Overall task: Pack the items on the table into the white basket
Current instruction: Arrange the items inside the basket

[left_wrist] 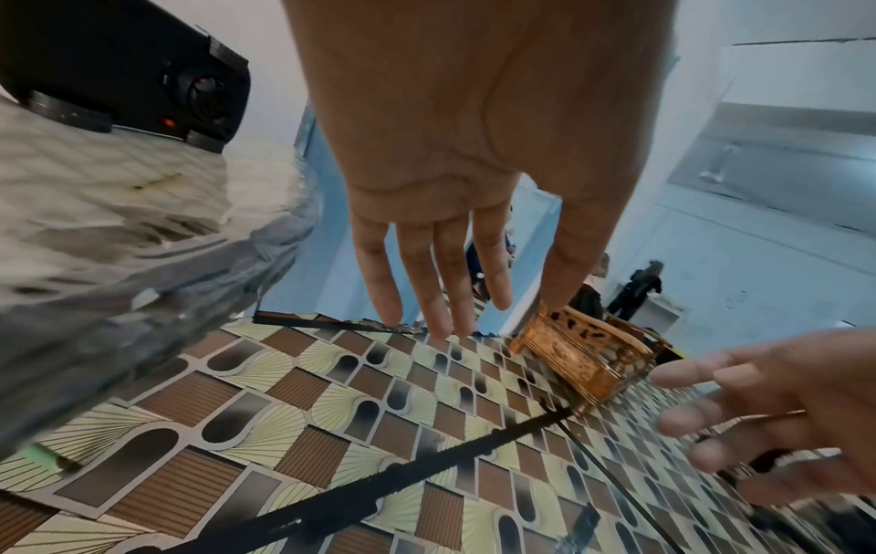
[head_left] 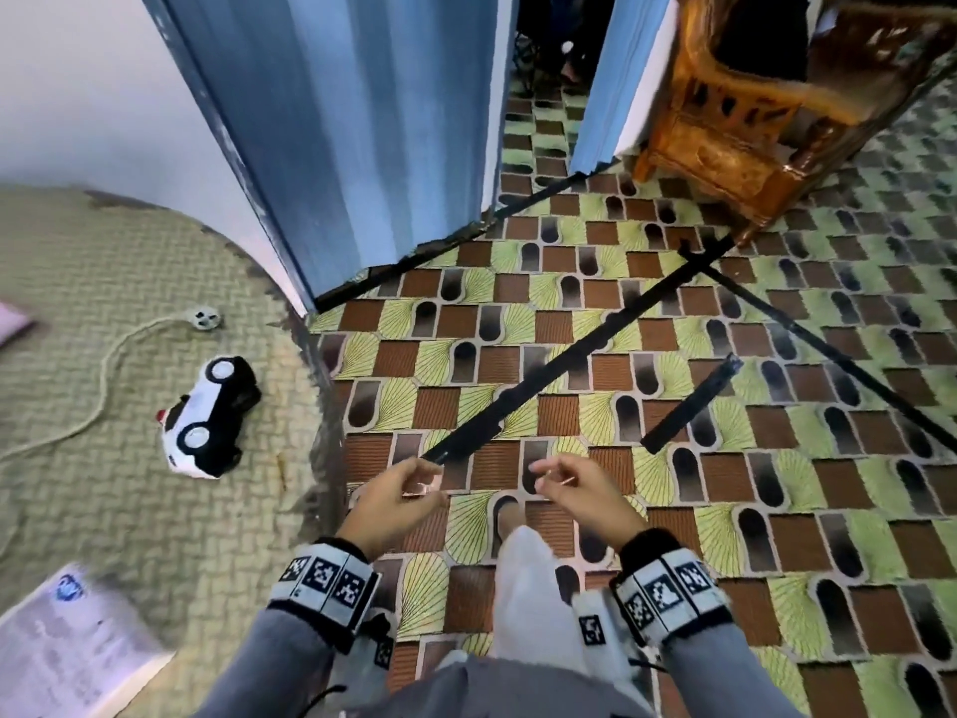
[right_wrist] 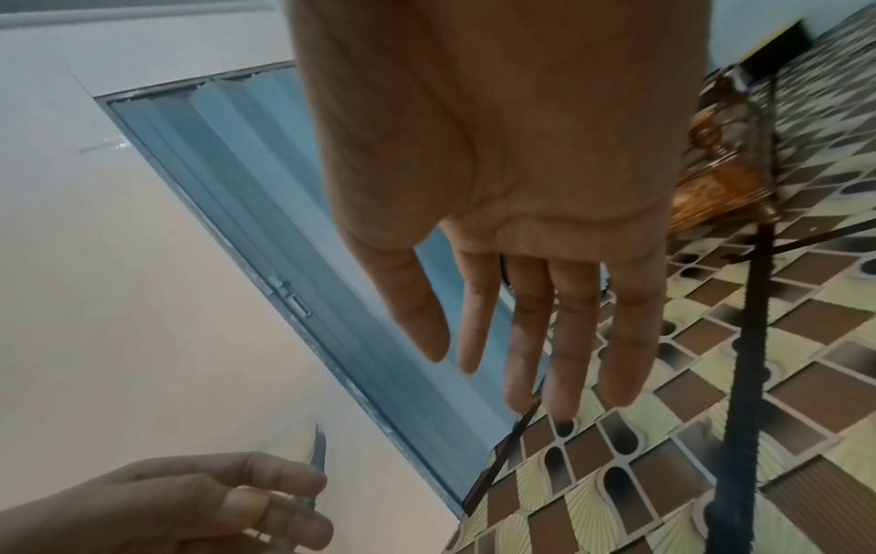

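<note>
From the head camera, two hands hover over the patterned floor (head_left: 725, 515), just off the tabletop's (head_left: 129, 261) right edge. The left hand (head_left: 393, 502) pinches one small metal strip (head_left: 420, 490) between thumb and fingers. The right hand (head_left: 585, 492) has loosely bent fingers with one thin stick (head_left: 558, 477) at their tips; whether it grips the stick cannot be told. One toy car (head_left: 207, 417) lies on its side near the tabletop's right edge. One cord (head_left: 111, 365) curls behind it, and one paper (head_left: 62, 650) sits at the near left corner. One wooden chair (head_left: 725, 142) and one blue folding door (head_left: 362, 121) stand beyond.

The left wrist camera shows the left hand (left_wrist: 474, 131) with four fingers nearly straight and close together. The right hand (left_wrist: 782, 412) is at the right, its fingers slightly bent and apart.

In the right wrist view the right hand (right_wrist: 498, 150) is lightly spread, fingers straight. The left hand (right_wrist: 166, 506), at the lower left, pinches the metal strip (right_wrist: 318, 449), which points upward.
</note>
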### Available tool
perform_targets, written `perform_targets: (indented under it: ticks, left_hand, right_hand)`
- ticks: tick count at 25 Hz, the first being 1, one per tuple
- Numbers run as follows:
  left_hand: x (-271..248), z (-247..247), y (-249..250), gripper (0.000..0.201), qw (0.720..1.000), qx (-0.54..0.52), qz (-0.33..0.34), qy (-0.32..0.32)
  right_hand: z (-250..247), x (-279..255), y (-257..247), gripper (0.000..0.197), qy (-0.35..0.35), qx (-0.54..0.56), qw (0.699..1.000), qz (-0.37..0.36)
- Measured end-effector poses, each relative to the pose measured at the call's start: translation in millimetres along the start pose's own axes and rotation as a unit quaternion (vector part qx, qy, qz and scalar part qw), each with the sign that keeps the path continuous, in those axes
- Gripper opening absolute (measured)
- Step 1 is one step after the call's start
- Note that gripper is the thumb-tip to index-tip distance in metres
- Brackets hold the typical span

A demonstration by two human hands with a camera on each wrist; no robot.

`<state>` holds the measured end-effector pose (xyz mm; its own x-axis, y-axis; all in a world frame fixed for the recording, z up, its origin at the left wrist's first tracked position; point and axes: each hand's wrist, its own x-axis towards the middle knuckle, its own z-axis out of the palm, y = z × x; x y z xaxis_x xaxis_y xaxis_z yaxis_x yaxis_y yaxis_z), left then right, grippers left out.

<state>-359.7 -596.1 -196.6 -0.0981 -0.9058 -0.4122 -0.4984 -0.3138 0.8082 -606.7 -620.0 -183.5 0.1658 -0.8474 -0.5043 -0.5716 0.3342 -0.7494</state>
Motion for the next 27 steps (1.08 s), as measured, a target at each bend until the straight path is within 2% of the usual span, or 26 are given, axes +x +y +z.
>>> perform_targets:
  ticks: [5, 9, 13, 17, 21, 27]
  left_hand:
    - [50, -25, 21, 0.018, 0.994, -0.043, -0.062, 0.081]
    - [94, -52, 36, 0.018, 0.984, -0.073, -0.076, 0.141]
    - [126, -70, 47, 0.026, 0.972, -0.072, -0.078, 0.211]
    - [150, -91, 48, 0.025, 0.953, -0.093, -0.106, 0.267]
    - [175, -126, 41, 0.028, 0.929, -0.133, -0.130, 0.320]
    - [208, -202, 21, 0.028, 0.894, -0.177, -0.154, 0.381]
  right_hand:
    - [-36, 99, -47, 0.018, -0.070, -0.027, 0.997, -0.023]
    - [-61, 178, -93, 0.016, -0.127, -0.071, 0.987, -0.073]
    - [-69, 240, -131, 0.015, -0.185, -0.122, 0.970, -0.100]
    - [-58, 287, -172, 0.012, -0.246, -0.123, 0.955, -0.115]
    - [-31, 335, -218, 0.018, -0.293, -0.164, 0.933, -0.133]
    - [24, 403, -302, 0.022, -0.343, -0.205, 0.899, -0.179]
